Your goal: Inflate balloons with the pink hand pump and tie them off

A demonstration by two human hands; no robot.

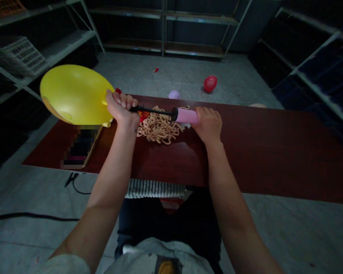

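My left hand (pixel 122 105) is closed around the neck of a large inflated yellow balloon (pixel 77 93) and the near end of a balloon pump, which the fingers partly hide. The pump's thin black rod (pixel 157 110) is drawn out and runs rightward into its pink barrel (pixel 186 115). Around the barrel's right end, the fingers of my right hand (pixel 210 123) are wrapped. Below the rod, a pile of thin beige uninflated balloons (pixel 159 128) lies on the dark red table (pixel 254 148), with a red packet (pixel 143 115) partly behind it.
On the table's left part is a pixelated flat dark object (pixel 81 146). A red balloon (pixel 210 83) and a small red item (pixel 156 70) lie on the floor beyond the table. A lilac balloon (pixel 174 94) shows past the far edge. Shelves (pixel 200 49) stand around; a black cable (pixel 31 217) crosses the floor.
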